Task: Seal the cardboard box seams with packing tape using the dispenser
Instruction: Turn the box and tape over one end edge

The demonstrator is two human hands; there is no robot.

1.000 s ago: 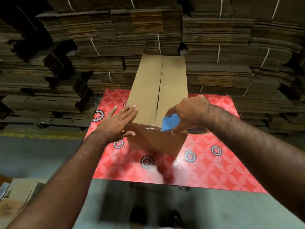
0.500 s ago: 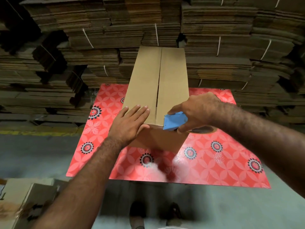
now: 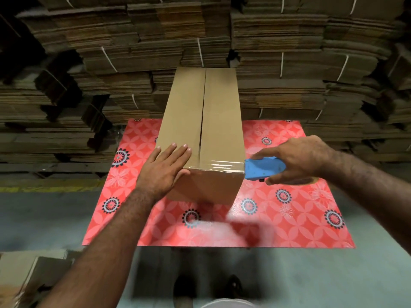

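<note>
Our right hand is wrapped around the blue tape dispenser, index finger laid along its top – its nose sits at the near right corner of the cardboard box. A shiny band of clear tape runs from that nose leftward along the box's near top edge, across the centre seam. Our left hand lies flat, fingers spread and holding nothing, pressing the near left corner just left of the tape. Box stands on a red patterned mat – flat cardboard stacks beyond.

Head view, steeply downward, seemingly close.
</note>
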